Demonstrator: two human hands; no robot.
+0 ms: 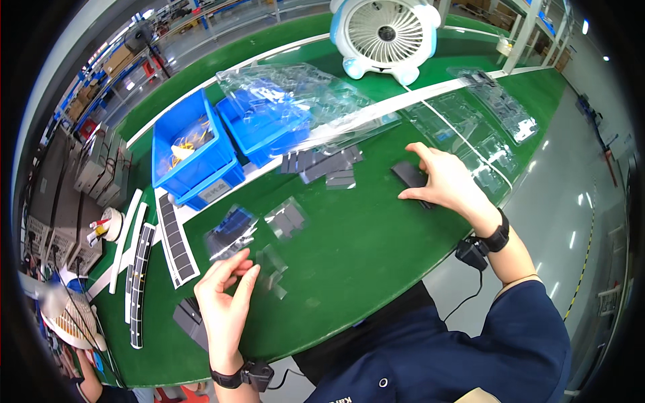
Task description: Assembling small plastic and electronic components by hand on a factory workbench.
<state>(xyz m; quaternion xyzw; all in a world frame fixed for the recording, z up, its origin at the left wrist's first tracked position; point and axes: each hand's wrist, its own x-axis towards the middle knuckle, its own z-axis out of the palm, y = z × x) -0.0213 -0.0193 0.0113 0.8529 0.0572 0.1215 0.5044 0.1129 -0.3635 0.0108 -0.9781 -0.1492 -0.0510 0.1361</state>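
Note:
My left hand (225, 295) is at the left front of the green table, fingers loosely bent, thumb tip a little apart from them; I see nothing between them. Just beyond its fingertips lie a clear bag of dark, bluish flat pieces (230, 232) and some small clear strips (272, 270). Further right is a clear bag with grey flat pieces (287, 218). On the right, my right hand (443, 178) has thumb and forefinger spread wide beside a black flat stack (410, 176), partly covering it. Dark flat pieces (191, 322) lie by my left wrist, partly hidden.
Two blue bins (228, 173) stand at the back left, one holding yellow wiring. Clear plastic trays (322, 101) lean on the other bin. Several dark strips (322, 163) lie mid-table. More clear trays (463, 127) lie right, near a white-blue fan (386, 37). Black panelled strips (139, 285) lie left.

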